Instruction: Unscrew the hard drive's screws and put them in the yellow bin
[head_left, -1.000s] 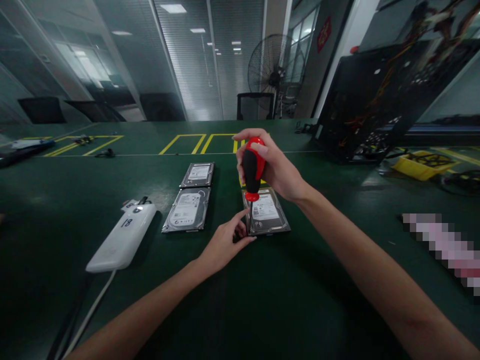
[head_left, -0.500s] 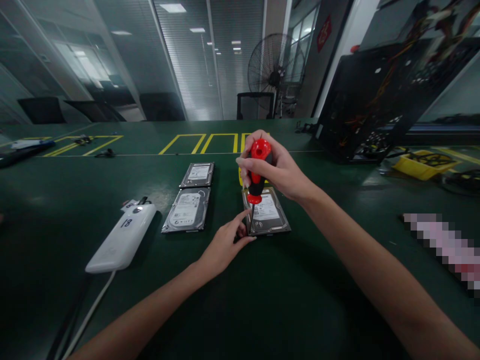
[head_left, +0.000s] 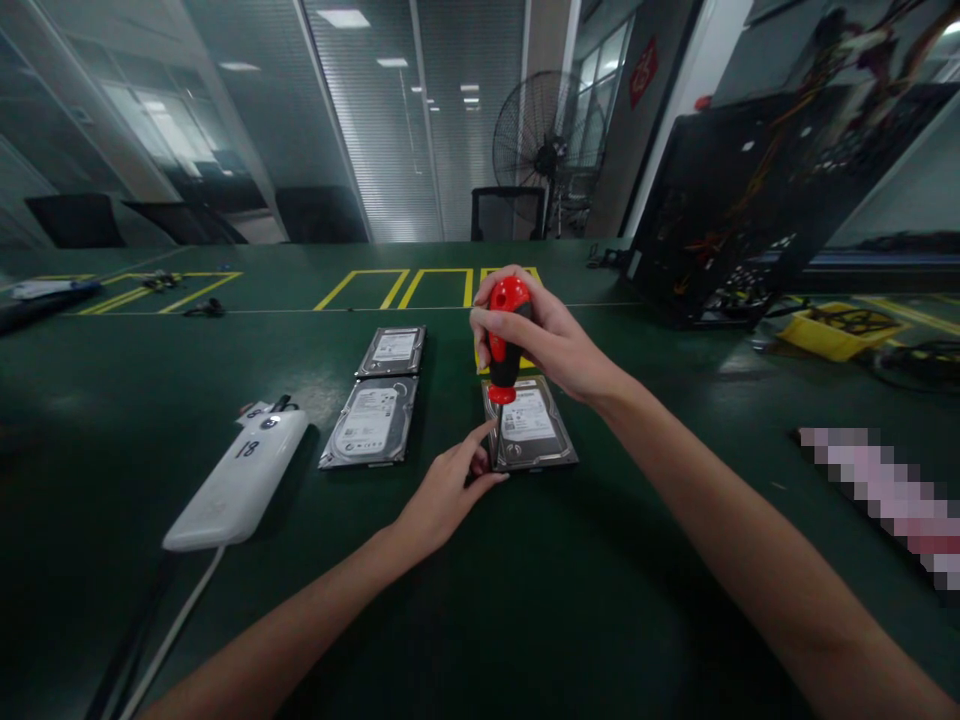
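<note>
My right hand (head_left: 551,335) is wrapped round a red and black screwdriver (head_left: 504,345), held nearly upright. Its shaft points down at the near left corner of a hard drive (head_left: 536,425) lying flat, label up, on the green table. The tip's exact contact is too small to make out. My left hand (head_left: 450,488) grips that same corner, thumb along the front edge and fingers at the left side. To the left lie two more hard drives, a nearer one (head_left: 371,420) and a farther one (head_left: 393,348), end to end.
A white power bank (head_left: 236,480) marked 18, with a cable, lies at the left. An open black computer case (head_left: 720,220) stands at the back right, near a yellow tray (head_left: 836,335). A pixelated flat object (head_left: 877,490) lies at the right. Yellow tape (head_left: 439,270) marks the table.
The screwdriver handle has shifted slightly left and stands a little more upright. My left hand keeps its hold on the drive's corner. The whole view has moved slightly.
</note>
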